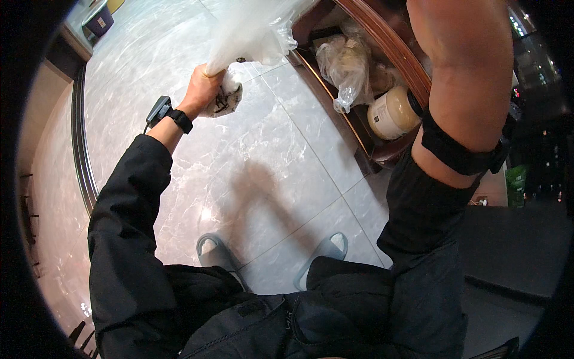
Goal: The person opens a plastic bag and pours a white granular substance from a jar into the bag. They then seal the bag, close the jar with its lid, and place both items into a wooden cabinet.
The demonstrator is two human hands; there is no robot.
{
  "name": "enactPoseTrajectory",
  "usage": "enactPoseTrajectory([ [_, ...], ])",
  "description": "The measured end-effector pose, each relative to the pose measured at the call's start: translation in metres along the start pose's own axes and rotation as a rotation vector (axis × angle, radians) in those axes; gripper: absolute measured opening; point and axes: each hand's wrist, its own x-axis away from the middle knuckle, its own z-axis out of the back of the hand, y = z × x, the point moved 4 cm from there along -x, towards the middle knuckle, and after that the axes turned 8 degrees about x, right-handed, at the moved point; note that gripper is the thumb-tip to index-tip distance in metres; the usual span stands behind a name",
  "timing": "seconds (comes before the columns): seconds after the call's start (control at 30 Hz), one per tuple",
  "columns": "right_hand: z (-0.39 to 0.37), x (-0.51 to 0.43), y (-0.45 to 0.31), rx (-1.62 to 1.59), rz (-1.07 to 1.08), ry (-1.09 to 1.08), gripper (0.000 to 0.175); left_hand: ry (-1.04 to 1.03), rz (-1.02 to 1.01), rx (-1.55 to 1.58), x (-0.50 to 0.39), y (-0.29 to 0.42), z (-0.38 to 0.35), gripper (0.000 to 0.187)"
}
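My left hand is closed around the gathered part of a translucent plastic bag, held over the tiled floor. Below my fist bulges a crumpled part with dark marks. My right forearm reaches up past the picture's top edge at the right, so my right hand is out of view. Beside that forearm, a dark wooden cabinet shelf holds a knotted clear plastic bag and a jar with a dark lid and pale contents, lying tilted.
The curved wooden edge of the cabinet runs beside my right forearm. A metal floor track lies at the left, and a dark bin stands at the upper left. My slippers are on the marbled tiles.
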Motion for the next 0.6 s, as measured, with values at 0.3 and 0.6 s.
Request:
enactPoseTrajectory([
  [0.3, 0.011, 0.000, 0.011, -0.015, 0.162, -0.050, 0.016, 0.112, -0.234, -0.002, -0.017, 0.011, 0.012, 0.042],
  [0.6, -0.007, 0.153, 0.086, 0.112, 0.473, -0.640, 0.024, 0.187, -0.542, -0.003, -0.046, 0.004, 0.050, 0.057],
])
